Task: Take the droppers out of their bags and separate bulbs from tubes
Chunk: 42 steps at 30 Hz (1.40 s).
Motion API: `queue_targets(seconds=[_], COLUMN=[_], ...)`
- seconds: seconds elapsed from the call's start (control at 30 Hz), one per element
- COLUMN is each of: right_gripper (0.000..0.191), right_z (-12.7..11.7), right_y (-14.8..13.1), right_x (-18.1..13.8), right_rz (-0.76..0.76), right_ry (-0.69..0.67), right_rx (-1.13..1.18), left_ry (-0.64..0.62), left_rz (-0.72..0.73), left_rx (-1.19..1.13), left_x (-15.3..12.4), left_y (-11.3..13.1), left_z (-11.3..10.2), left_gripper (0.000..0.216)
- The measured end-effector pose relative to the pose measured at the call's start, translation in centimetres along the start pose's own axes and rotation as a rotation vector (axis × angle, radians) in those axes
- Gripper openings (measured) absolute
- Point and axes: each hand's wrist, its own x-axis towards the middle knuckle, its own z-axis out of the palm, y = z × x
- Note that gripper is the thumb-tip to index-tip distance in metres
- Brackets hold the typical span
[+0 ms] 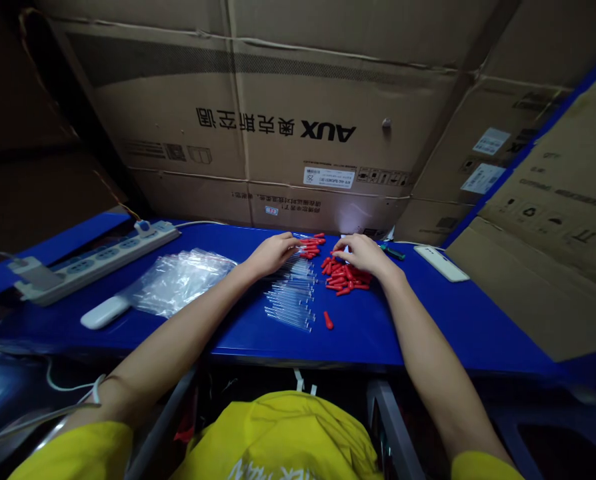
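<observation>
A row of clear glass tubes (292,300) lies on the blue table (428,320) in front of me. To its right sits a pile of small red rubber caps (344,279), with one loose cap (329,321) nearer me. My left hand (273,253) rests at the far end of the tubes, fingers curled on a tube beside several capped ones (312,245). My right hand (361,252) sits on the far side of the red pile, fingers bent down and pinched on something I cannot make out.
A stack of clear plastic bags (178,280) lies left of the tubes, with a white oblong object (103,312) and a power strip (93,261) further left. A white phone (441,262) and a green pen (393,251) lie at the right. Cardboard boxes (278,127) wall the back and right.
</observation>
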Motion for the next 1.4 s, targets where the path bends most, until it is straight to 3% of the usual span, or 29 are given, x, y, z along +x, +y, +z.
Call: queue_targets(seconds=[0.3,0.53,0.67,0.8,1.1,1.4], right_gripper=[0.017,0.022,0.023,0.025,0.026,0.017], right_z=[0.6,1.6,2.7,3.5,3.9,2.6], right_y=[0.1,-2.5,-4.9,-6.2,-6.4,-5.9], right_x=[0.1,0.7,1.3,1.8,2.1,1.6], right_rz=[0.008,0.021,-0.029,0.063,0.172,0.025], right_ry=[-0.139,0.075,0.058,0.029,0.055,0.178], right_rx=[0.048,-0.085,-0.224,-0.34,-0.361,-0.225], left_ry=[-0.039,-0.122,-0.176,-0.194,-0.132,0.058], left_rz=[-0.037,0.009,0.041,0.043,0.017,-0.061], left_rx=[-0.038,-0.005,-0.012,-0.015,0.038,0.086], left_x=[0.0,0.0,-0.1,-0.1,-0.1,-0.2], left_y=[1.0,1.0,1.0,1.0,1.2,1.5], left_z=[-0.2,-0.2,-0.2,-0.1,-0.2,-0.5], left_gripper=[0.024,0.021,0.02,0.02,0.021,0.028])
